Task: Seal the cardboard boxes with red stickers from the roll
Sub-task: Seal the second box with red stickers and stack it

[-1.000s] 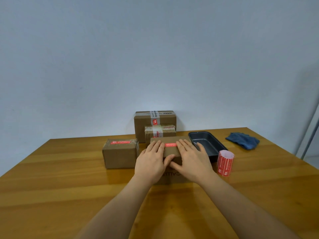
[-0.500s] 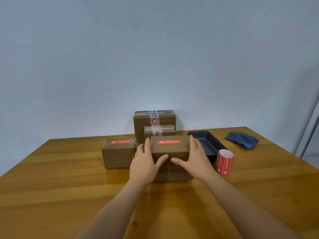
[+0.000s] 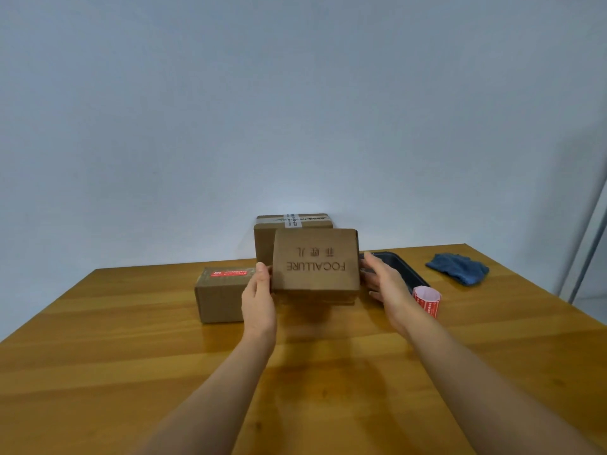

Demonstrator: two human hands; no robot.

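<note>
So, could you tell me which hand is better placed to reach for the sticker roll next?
Probably the right hand: the sticker roll stands on the table just beside its wrist, while the left hand is on the far side of the held box.

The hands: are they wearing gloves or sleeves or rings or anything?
No. The left hand and the right hand are bare, with no gloves, and no rings or watch show. Both forearms are bare too, with no sleeve in view down to the picture's bottom edge.
</note>
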